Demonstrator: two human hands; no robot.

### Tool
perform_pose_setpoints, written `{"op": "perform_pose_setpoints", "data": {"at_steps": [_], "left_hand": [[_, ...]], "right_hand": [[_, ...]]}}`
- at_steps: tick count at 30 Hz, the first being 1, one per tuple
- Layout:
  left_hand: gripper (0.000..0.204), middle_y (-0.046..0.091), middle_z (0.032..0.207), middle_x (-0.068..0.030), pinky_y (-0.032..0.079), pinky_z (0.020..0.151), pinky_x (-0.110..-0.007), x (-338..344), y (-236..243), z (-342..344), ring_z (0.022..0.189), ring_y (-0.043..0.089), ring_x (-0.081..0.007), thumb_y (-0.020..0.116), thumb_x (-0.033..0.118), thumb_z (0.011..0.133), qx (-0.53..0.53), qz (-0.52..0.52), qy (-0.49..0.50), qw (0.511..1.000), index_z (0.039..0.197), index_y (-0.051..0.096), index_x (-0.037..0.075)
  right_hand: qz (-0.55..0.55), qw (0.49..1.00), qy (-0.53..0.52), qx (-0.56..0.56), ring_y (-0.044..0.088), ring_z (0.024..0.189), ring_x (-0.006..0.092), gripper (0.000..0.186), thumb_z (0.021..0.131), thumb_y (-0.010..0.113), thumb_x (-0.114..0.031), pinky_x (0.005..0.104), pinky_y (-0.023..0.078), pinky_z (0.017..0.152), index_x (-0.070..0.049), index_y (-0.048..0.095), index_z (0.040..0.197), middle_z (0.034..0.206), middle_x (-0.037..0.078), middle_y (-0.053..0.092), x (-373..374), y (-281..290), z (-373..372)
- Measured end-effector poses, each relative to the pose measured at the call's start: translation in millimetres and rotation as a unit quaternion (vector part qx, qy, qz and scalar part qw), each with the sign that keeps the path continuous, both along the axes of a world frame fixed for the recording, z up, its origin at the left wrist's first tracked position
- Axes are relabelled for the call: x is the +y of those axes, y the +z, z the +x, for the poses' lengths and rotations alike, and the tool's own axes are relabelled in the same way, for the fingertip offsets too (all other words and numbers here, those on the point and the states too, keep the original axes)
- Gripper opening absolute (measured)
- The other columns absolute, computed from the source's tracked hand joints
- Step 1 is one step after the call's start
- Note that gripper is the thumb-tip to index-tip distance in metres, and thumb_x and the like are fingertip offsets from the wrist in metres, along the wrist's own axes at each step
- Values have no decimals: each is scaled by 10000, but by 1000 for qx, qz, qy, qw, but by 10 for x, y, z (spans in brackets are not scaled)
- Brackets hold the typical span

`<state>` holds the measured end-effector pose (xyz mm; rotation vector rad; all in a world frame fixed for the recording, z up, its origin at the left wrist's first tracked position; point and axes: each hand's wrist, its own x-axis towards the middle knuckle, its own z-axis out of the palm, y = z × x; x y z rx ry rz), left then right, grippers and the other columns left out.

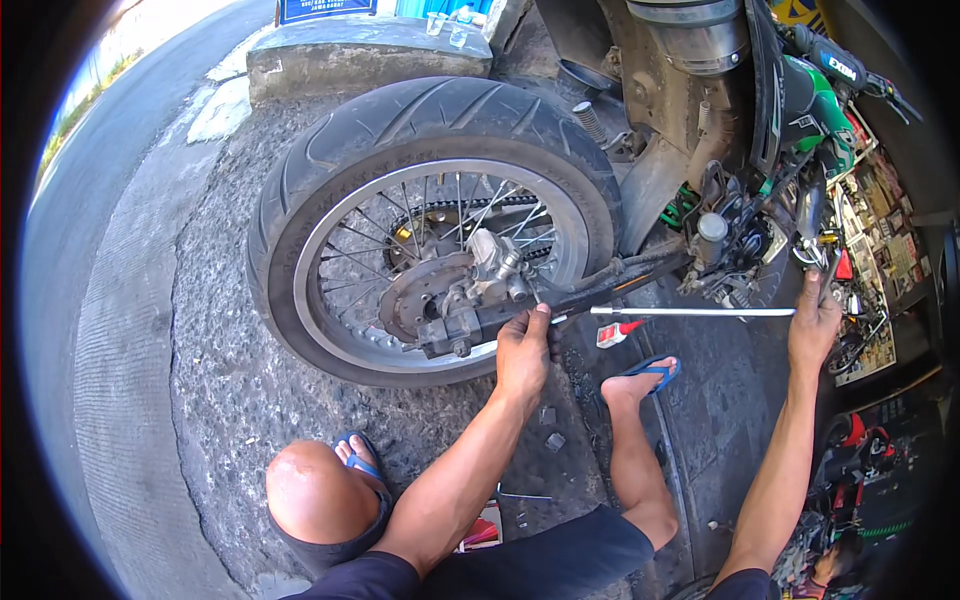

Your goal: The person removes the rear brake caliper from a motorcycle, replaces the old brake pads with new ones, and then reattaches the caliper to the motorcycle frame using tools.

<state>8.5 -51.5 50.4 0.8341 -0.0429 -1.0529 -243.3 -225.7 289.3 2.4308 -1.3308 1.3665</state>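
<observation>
A long silver T-handle wrench (700, 312) lies level between my hands. My right hand (815, 318) is closed round its handle end, with part of a dark crosspiece showing above the fingers. At the swingarm (580, 292) of a motorcycle, my left hand (524, 350) has its fingers curled in near the wrench's far end. What those fingers grip is hidden. Just beyond that hand are the brake caliper (494, 255), the brake disc (415, 297) and the spoked wheel (305, 250) with its black tyre. A white bottle with a red tip (612, 335) lies under the wrench.
The motorcycle's engine parts (712, 232) and green bodywork (828, 115) rise at the right. A concrete step (365, 62) bearing plastic cups (458, 36) stands behind the wheel. My feet in blue sandals (665, 373) rest on the rough ground. A thin metal tool (525, 496) lies between my legs.
</observation>
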Motion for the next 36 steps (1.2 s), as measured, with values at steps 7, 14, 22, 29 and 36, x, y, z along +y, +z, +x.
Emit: {"op": "perform_pose_setpoints", "data": {"at_steps": [7, 14, 22, 29, 36], "left_hand": [[296, 592, 754, -22, 463, 586, -305, 7, 12, -10, 638, 554, -136, 628, 341, 1041, 4, -1, 0, 1000, 976, 611, 53], [271, 647, 777, -53, 503, 605, -306, 18, 4, 10, 653, 594, -146, 639, 322, 1032, 35, -4, -3, 999, 986, 627, 56], [251, 722, 836, -133, 584, 648, -333, 6, -67, 22, 674, 686, -204, 618, 279, 1037, 105, -49, 0, 993, 1010, 645, 31], [262, 734, 909, -118, 578, 696, -357, -18, -79, -34, 741, 702, -219, 611, 276, 1041, 120, -50, 30, 991, 1020, 675, 22], [463, 712, 863, -116, 473, 743, -320, -73, -28, -86, 760, 630, -189, 487, 423, 1083, -103, 42, 17, 994, 928, 651, 19]], "right_hand": [[55, 995, 70, -50, 299, 587, 47, 559, 1036, 613, -486, 289, 208, 525, -116, 445, 652, 608, -80, 370, -29, -143, 247], [61, 990, 119, -41, 315, 595, 50, 541, 1046, 602, -468, 284, 233, 526, -111, 456, 668, 625, -75, 390, -116, -191, 394], [111, 977, 139, -118, 344, 661, 48, 452, 1085, 534, -427, 280, 255, 564, -53, 550, 833, 707, -69, 395, -471, -513, 801], [146, 944, 31, -295, 351, 611, 89, 512, 1080, 513, -444, 298, 278, 543, 6, 556, 839, 686, -41, 395, -544, -1604, 279], [437, 540, -213, -687, 371, 423, 92, 371, 989, 556, -601, 274, 326, 366, -232, 556, 953, 671, -46, 453, 1211, -3969, 1084]]}}
